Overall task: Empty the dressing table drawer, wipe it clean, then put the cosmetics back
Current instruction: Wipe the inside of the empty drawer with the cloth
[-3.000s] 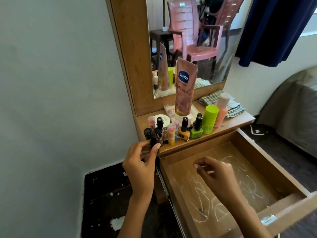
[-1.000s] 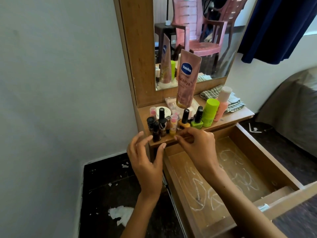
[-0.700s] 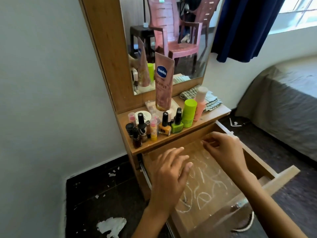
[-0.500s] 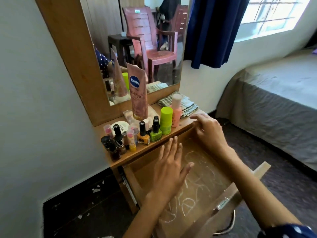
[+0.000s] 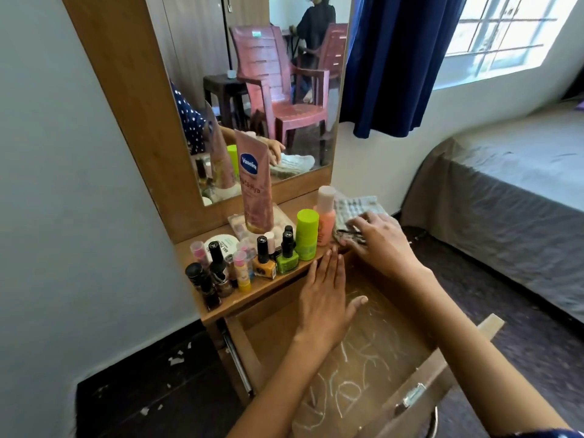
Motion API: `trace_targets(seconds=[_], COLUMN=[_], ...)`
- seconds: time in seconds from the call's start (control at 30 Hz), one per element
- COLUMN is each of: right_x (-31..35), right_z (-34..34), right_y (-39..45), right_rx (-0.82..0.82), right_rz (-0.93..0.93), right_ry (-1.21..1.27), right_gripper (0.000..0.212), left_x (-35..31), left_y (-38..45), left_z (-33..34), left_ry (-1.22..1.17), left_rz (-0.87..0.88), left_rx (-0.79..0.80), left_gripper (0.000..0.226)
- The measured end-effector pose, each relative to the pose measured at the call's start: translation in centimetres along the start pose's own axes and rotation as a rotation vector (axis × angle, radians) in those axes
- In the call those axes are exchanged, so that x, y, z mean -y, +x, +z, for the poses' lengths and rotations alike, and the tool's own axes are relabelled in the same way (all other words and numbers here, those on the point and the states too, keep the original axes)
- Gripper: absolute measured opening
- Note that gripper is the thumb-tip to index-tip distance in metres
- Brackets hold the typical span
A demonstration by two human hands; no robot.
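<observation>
— Drawer (image 5: 373, 368) is pulled out under the worktop (image 5: 252, 295), white scribbles inside; its near corner is cut off. And the hands?

— Left hand (image 5: 325, 308) hovers flat with straight fingers. Right hand (image 5: 379, 238) lies on the checked cloth (image 5: 354, 207) beside the cosmetics (image 5: 268, 251); its grip is unclear.

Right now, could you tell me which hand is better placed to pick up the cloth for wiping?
Right. The right hand already rests on the checked cloth; the left hand hovers flat over the drawer.
</observation>
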State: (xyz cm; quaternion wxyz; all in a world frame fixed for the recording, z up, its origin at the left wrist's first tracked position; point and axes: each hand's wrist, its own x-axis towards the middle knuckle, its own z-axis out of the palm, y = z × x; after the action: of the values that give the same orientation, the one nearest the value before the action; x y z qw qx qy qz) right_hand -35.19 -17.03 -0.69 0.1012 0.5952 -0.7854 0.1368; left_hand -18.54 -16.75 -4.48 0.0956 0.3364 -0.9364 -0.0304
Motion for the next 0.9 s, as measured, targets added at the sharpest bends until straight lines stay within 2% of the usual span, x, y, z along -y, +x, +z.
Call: trace_targets(seconds=[0.2, 0.33, 0.47, 0.57, 0.63, 0.7, 0.83, 0.9], right_x=[-0.7, -1.0, -1.1, -0.6, -0.2, 0.0, 1.0, 1.4], right_z=[-0.1, 0.1, -0.4, -1.3, -2.1, -2.8, -3.3, -3.3], right_y=[0.0, -0.2, -0.6, -2.1, -4.0, -6.3, -9.9, -10.4], right_rx=[0.181, 0.110, -0.015, -0.082, -0.151, -0.224, -0.148, -0.088], right_rz=[-0.032, -0.039, -0.078, 0.070, 0.182, 0.323, 0.647, 0.697], right_ry=[0.230, 0.209, 0.254, 0.386, 0.531, 0.713, 1.346, 1.427], right_gripper=[0.061, 0.061, 0.046, 0.034, 0.022, 0.020, 0.019, 0.021], left_x=[0.1, 0.3, 0.4, 0.8, 2.0, 3.7, 7.4, 8.5], left_y=[-0.1, 0.1, -0.3, -2.1, -4.7, -7.9, -13.3, -14.8], left_z=[-0.2, -0.5, -1.4, -2.4, -2.8, -3.1, -2.9, -2.4], left_ry=[-0.001, -0.028, -0.050, -0.128, -0.202, -0.281, -0.247, -0.178], left_rz=[0.001, 0.006, 0.026, 0.079, 0.105, 0.080, -0.063, -0.127], left_rx=[-0.010, 0.005, 0.050, 0.082, 0.097, 0.115, 0.178, 0.208], left_gripper=[0.078, 0.078, 0.078, 0.075, 0.072, 0.073, 0.073, 0.069])
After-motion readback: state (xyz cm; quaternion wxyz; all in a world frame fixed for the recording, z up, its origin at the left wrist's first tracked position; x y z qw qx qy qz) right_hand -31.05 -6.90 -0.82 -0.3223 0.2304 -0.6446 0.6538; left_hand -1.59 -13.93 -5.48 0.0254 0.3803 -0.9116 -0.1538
